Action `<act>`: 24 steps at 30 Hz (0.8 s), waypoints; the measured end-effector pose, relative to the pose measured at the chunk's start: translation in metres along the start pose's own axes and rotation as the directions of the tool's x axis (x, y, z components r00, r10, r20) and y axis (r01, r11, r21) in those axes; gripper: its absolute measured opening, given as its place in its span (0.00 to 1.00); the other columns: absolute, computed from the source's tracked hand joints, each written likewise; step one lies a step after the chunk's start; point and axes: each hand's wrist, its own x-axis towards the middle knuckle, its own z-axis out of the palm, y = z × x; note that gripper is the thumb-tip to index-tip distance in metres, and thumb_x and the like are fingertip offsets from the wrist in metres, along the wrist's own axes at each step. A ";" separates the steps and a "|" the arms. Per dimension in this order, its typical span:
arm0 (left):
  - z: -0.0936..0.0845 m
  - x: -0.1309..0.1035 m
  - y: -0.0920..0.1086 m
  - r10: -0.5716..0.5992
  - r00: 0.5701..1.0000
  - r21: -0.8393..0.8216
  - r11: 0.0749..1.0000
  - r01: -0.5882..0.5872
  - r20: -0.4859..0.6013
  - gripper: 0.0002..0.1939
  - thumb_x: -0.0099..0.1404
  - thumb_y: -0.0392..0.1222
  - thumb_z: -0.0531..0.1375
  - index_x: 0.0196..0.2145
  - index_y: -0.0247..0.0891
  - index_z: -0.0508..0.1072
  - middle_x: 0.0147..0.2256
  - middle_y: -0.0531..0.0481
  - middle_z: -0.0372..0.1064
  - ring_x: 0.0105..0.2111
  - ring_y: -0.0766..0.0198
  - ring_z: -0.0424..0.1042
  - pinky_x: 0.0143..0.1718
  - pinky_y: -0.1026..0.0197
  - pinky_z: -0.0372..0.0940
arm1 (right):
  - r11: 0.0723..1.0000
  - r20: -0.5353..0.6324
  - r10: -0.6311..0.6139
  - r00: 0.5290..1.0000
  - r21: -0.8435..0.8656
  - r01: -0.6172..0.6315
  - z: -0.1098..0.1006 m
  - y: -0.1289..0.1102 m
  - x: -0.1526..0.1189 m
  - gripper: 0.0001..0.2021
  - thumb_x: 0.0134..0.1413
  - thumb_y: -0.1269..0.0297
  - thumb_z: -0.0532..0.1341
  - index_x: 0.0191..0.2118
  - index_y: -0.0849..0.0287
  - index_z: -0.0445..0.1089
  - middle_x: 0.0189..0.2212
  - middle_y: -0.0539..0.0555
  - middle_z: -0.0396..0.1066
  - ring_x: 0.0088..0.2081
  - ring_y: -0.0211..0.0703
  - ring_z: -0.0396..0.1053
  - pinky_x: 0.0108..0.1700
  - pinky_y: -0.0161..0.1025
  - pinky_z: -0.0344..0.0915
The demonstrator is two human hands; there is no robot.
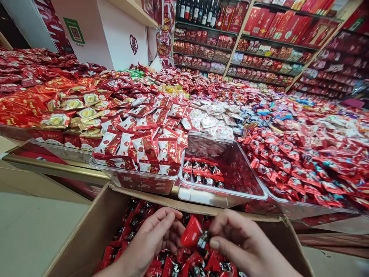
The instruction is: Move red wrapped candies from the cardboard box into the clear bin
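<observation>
Both hands are over an open cardboard box (77,234) filled with red and black wrapped candies (170,265). Between thumb and fingers, my right hand (239,238) pinches a red and black candy (192,232), slightly blurred. My left hand (161,232) is just left of that candy, its fingers curled and apart, with nothing visible held. Beyond the box, a clear plastic bin (221,194) holds short rows of similar candies (203,173) at its left part, standing upright side by side.
Left of that bin, another clear bin (141,181) is heaped with red and white packets (144,146). Red packets (288,165) pile up on the right. Shelves (273,38) of boxes and bottles stand behind, with a white pillar (95,34) at the back left.
</observation>
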 end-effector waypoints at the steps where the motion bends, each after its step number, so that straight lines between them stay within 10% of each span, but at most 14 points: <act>1: -0.001 -0.001 0.002 0.000 1.000 -0.002 1.000 0.000 0.021 0.13 0.60 0.50 0.53 0.35 0.36 0.66 0.28 0.50 0.69 0.26 0.67 0.67 0.26 0.65 0.58 | 1.000 -0.039 -0.008 0.999 0.020 0.009 -0.004 -0.006 0.001 0.07 0.49 0.63 0.57 0.28 0.60 0.59 0.21 0.45 0.56 0.23 0.31 0.51 0.25 0.30 0.51; 9: -0.005 -0.007 0.009 0.109 0.988 0.144 0.982 -0.124 0.107 0.14 0.58 0.45 0.57 0.42 0.39 0.66 0.32 0.50 0.68 0.29 0.66 0.67 0.28 0.64 0.59 | 0.971 -0.038 0.014 0.999 0.239 -0.004 0.008 -0.004 0.017 0.09 0.48 0.62 0.59 0.29 0.59 0.57 0.23 0.46 0.58 0.25 0.31 0.54 0.26 0.30 0.53; 20: -0.003 -0.006 0.010 0.120 0.993 0.157 0.981 -0.118 -0.006 0.10 0.56 0.46 0.59 0.31 0.36 0.70 0.25 0.53 0.69 0.25 0.69 0.64 0.28 0.67 0.59 | 0.999 0.007 -0.013 1.000 0.039 0.013 0.020 0.006 0.009 0.09 0.48 0.63 0.58 0.25 0.60 0.58 0.19 0.45 0.56 0.21 0.30 0.51 0.23 0.30 0.51; 24: -0.006 -0.006 0.009 0.104 0.994 0.067 0.992 -0.105 0.025 0.14 0.58 0.50 0.55 0.32 0.36 0.69 0.26 0.51 0.69 0.26 0.66 0.66 0.29 0.64 0.60 | 0.995 -0.151 -0.104 0.983 -0.023 0.101 -0.005 -0.022 0.012 0.07 0.48 0.62 0.58 0.27 0.59 0.60 0.21 0.46 0.61 0.22 0.31 0.57 0.24 0.30 0.55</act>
